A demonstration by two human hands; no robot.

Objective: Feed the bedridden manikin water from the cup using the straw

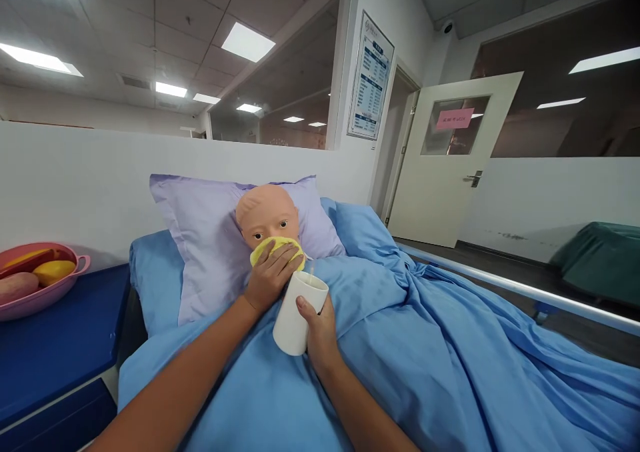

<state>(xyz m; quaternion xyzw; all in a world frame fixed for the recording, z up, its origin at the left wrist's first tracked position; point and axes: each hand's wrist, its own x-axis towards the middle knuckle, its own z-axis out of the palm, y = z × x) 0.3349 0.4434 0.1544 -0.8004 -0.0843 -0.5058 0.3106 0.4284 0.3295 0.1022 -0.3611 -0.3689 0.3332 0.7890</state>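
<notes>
A bald mannequin [267, 211] lies in bed with its head on a lilac pillow [205, 239]. My left hand [273, 275] presses a yellow cloth [263, 244] over the mannequin's mouth and chin, fingers bent across it. In my right hand [321, 329] is a white cup [295, 322], tilted and held close below the cloth. A thin pale straw [312, 269] seems to stick up from the cup's mouth. What is inside the cup cannot be seen. Blue bedding [380, 345] covers the mannequin's body.
On the left, a pink basin [40, 297] with fruit-like items stands on a blue bedside cabinet [60, 345]. A pale bed rail [500, 282] runs along the far right side. Behind are a white wall [90, 185] and an open door [440, 199].
</notes>
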